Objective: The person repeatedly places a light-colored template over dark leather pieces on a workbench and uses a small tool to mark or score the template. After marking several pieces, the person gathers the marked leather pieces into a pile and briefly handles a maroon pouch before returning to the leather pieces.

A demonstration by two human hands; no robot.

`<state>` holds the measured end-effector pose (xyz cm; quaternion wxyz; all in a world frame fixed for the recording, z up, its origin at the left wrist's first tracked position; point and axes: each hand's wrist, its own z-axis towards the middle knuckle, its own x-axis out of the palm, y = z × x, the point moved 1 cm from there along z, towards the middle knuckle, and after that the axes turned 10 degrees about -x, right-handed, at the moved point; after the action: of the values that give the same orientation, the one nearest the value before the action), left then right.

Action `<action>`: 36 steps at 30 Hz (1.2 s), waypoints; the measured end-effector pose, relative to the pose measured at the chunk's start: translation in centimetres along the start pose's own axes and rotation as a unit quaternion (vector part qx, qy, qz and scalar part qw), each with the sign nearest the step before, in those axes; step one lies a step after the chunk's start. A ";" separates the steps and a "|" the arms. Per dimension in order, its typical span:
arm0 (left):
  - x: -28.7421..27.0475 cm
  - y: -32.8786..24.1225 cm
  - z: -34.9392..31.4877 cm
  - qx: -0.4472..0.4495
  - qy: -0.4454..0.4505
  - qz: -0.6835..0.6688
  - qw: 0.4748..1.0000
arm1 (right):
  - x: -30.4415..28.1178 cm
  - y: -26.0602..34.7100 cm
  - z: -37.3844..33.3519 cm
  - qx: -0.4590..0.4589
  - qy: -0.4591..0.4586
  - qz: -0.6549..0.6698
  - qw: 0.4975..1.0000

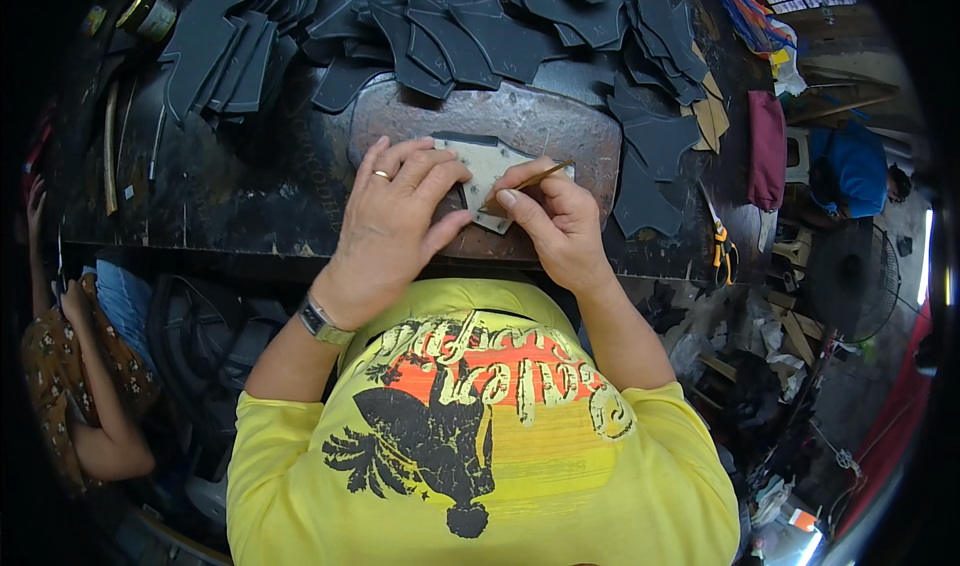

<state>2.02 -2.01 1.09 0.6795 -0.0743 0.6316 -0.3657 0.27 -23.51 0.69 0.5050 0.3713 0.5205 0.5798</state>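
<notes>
A pale, dark-spotted flat template (487,165) lies over a dark grey cut piece (462,139), whose edge shows along the top. The piece rests on a worn brown slab (400,106) at the table's near edge. My left hand (395,211) presses down on the template's left side, fingers extended and thumb spread from them. A thin brown pointed stick (545,174) is pinched between the thumb and fingers of my right hand (556,216). Its tip is down at the template's lower part, near the edge. The exact kind of stick I cannot make out.
Piles of dark grey cut pieces (480,41) cover the table's far side, with more at right (645,181). Orange-handled scissors (720,241) lie at the right edge, near a maroon cloth (767,151). A person (90,386) works at left; a fan (853,271) stands right.
</notes>
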 end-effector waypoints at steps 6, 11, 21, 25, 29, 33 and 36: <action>-0.4 0.8 -0.5 0.017 0.009 -0.003 1.000 | -0.3 0.4 0.3 -0.029 0.046 -0.068 0.996; -0.4 0.8 -0.7 0.020 0.007 0.018 1.000 | -0.5 0.7 0.5 -0.019 0.052 -0.078 0.995; -0.4 0.3 -1.0 0.027 0.013 0.052 0.998 | 0.4 0.8 1.3 -0.034 -0.019 -0.076 0.996; -0.3 0.2 -1.0 0.028 0.012 0.054 0.998 | 0.7 0.9 1.2 -0.124 0.023 -0.232 0.964; -0.3 0.3 -0.9 0.036 0.008 0.050 0.998 | 0.2 0.4 2.0 -0.035 -0.015 -0.110 0.993; -0.3 0.3 -1.0 0.036 0.010 0.044 0.998 | 1.3 -0.3 2.7 -0.074 -0.061 -0.104 0.990; -0.4 0.4 -0.9 0.040 0.013 0.041 0.998 | 2.0 -0.2 3.0 -0.182 -0.012 -0.266 0.947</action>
<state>1.36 -1.18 0.99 0.6885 -0.0163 0.6276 -0.3630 2.77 -20.92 0.82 0.7060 0.1281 0.4801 0.5047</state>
